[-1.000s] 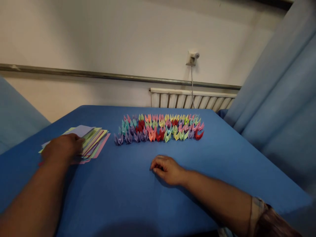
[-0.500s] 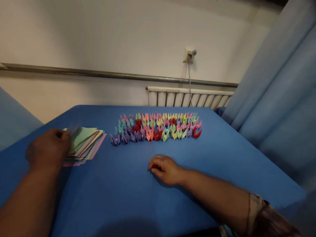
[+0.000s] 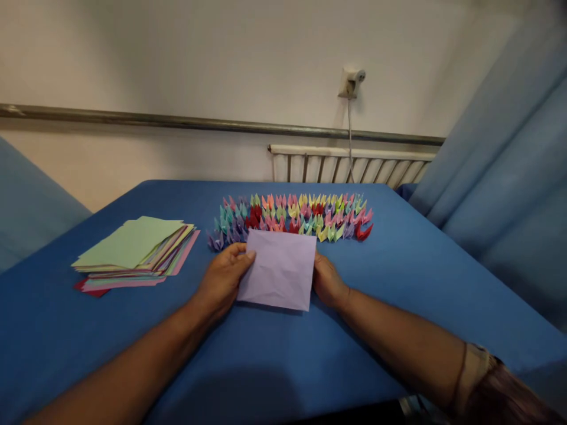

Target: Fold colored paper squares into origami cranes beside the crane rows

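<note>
A square lilac paper sheet [image 3: 278, 269] is held just above the blue table [image 3: 248, 354] in front of me. My left hand [image 3: 221, 280] grips its left edge, thumb on top. On the sheet's right edge, my right hand [image 3: 326, 281] has its fingers tucked under the paper. Behind the sheet stand rows of small folded paper cranes [image 3: 295, 215] in many colours. A stack of coloured paper sheets [image 3: 135, 252], pale green on top, lies to the left.
A white radiator [image 3: 349, 168] and a metal rail [image 3: 133, 120] run along the wall behind the table. A socket with a cable [image 3: 349, 85] hangs above the radiator. Blue curtains [image 3: 509, 177] hang at the right.
My left hand took the lilac sheet off the stack and brought it to the middle. My right hand moved up to the sheet's right edge. The stack's top is now pale green.
</note>
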Motion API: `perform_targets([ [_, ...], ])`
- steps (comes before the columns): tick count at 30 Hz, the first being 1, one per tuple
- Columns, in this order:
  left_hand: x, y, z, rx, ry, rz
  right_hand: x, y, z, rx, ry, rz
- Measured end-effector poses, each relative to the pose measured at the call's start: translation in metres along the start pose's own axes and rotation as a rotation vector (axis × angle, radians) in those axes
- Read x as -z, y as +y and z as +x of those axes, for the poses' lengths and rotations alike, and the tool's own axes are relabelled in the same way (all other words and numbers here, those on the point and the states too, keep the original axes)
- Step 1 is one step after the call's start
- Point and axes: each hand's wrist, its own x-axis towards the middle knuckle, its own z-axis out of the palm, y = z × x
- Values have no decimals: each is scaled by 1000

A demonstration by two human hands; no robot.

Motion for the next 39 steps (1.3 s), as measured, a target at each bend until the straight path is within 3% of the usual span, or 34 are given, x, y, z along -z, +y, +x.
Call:
perform_targets([
  [3, 2, -15, 2, 54, -67, 60, 2, -2, 1, 26, 89, 77],
  [9, 6, -23, 8, 111, -96, 128, 4, -15, 4, -110, 182, 237],
  [13, 6, -24, 10, 120, -93, 149, 10, -14, 9, -97, 186, 41],
  [18, 11, -26, 7, 106, -224, 243, 25, -10, 18, -155, 127, -305],
  [23, 19, -23, 5, -127, -333, 563, 43, -17, 24, -143, 36, -452],
  [27, 25, -23, 9, -460, -472, 923, 47, -18, 25, -130, -12, -460],
  [30, 24, -23, 8, -719, -491, 1174, 45, -14, 25, -112, -26, -490],
  [33, 19, -21, 5, -916, -506, 1275, 42, -11, 23, -41, -11, -577],
  [39, 17, -22, 2, -985, -734, 1358, 33, -6, 22, 75, -41, -662],
])
